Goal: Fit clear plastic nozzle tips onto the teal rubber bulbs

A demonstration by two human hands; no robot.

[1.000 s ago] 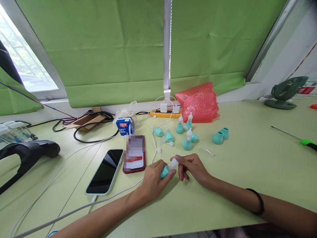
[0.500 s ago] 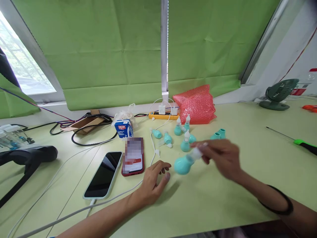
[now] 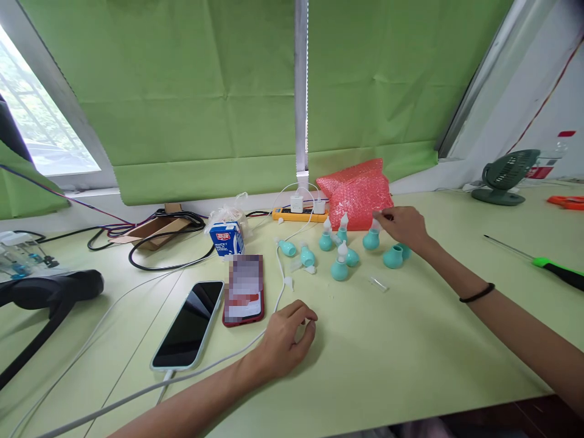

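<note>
My right hand [image 3: 404,226] pinches the clear nozzle of a teal nasal aspirator [image 3: 371,239], which is upright with its bulb at the table, in front of the red bubble-wrap pouch. Several similar aspirators, such as one with a clear tip [image 3: 339,268], stand or lie to its left. Two teal bulbs with open necks, the nearer bulb [image 3: 393,257] among them, sit below my right wrist. My left hand [image 3: 288,337] rests on the table, empty, its fingers bent and the thumb apart from them. A small clear piece [image 3: 378,284] lies between the hands.
Left of my left hand lie a red-cased phone [image 3: 243,292] and a phone with a cable [image 3: 188,325]. Behind are a blue milk carton [image 3: 227,239], a power strip [image 3: 285,215] and the bubble-wrap pouch [image 3: 360,198]. A screwdriver [image 3: 547,265] and fan [image 3: 506,176] are at right.
My right hand has moved back and to the right with the aspirator, which was tilted in the air and is now upright among the others. My left hand has barely moved.
</note>
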